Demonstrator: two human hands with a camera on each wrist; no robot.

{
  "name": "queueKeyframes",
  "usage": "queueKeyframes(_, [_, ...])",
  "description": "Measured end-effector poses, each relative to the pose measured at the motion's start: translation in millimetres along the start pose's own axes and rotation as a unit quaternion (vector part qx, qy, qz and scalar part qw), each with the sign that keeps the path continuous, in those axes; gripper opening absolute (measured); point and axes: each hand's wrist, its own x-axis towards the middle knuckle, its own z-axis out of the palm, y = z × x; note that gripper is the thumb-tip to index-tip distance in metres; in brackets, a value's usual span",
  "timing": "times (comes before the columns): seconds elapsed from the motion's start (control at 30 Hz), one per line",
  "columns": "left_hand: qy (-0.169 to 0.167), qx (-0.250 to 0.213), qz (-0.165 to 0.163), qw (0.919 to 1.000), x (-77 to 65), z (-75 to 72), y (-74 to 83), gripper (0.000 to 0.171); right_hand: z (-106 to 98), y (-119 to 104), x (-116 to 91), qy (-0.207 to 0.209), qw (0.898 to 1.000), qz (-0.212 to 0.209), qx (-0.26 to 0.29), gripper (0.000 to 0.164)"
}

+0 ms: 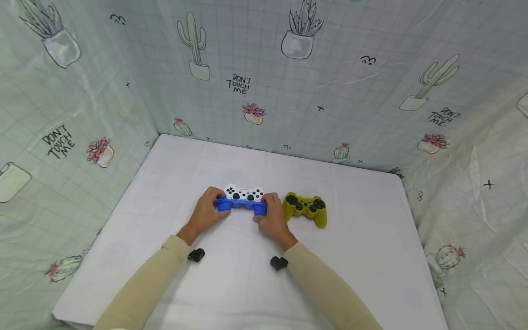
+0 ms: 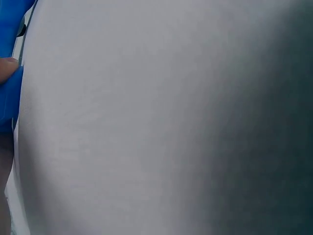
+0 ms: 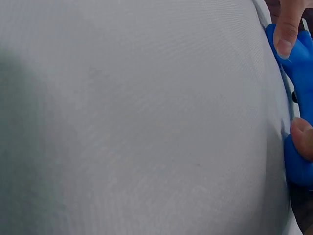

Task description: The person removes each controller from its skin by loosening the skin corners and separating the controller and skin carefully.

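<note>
Gripping a white-and-blue plastic game controller [image 1: 242, 201] by its blue ends, with fingers of left hand [image 1: 206, 211] and right hand [image 1: 273, 220] curled round opposite grips. Positioned inward from all edges of a white cloth-covered table [image 1: 363, 261]. Judged to be at two-handed handling; next, likely to need even hold on both grips. Noted yellow-green game controller [image 1: 305, 207] just beside right hand, limiting room there; freer leftward.

White table [image 1: 371, 256]: has a pale, fabric-like top, faintly creased toward the near edge.
Yellow-green controller [image 1: 305, 200]: lies directly on top, sticks facing up, handles pointing toward the near side.
Blue-and-white controller [image 1: 243, 202]: held at both ends left of there; cannot tell whether resting or slightly raised.
</note>
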Motion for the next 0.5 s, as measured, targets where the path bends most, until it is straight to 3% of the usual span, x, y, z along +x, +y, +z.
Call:
queueKeyframes(0.2, [0.018,-0.004,0.003,0.9998,2.8,-1.7,-1.1,0.044,-3.8,-2.1,4.1,-0.006,0.999,-0.039,-0.035,0.042])
queueKeyframes(0.5, [0.002,-0.021,-0.028,0.9994,5.9,-6.2,-0.5,0.048,-14.8,-1.0,10.4,-0.035,0.997,-0.054,-0.034,0.040])
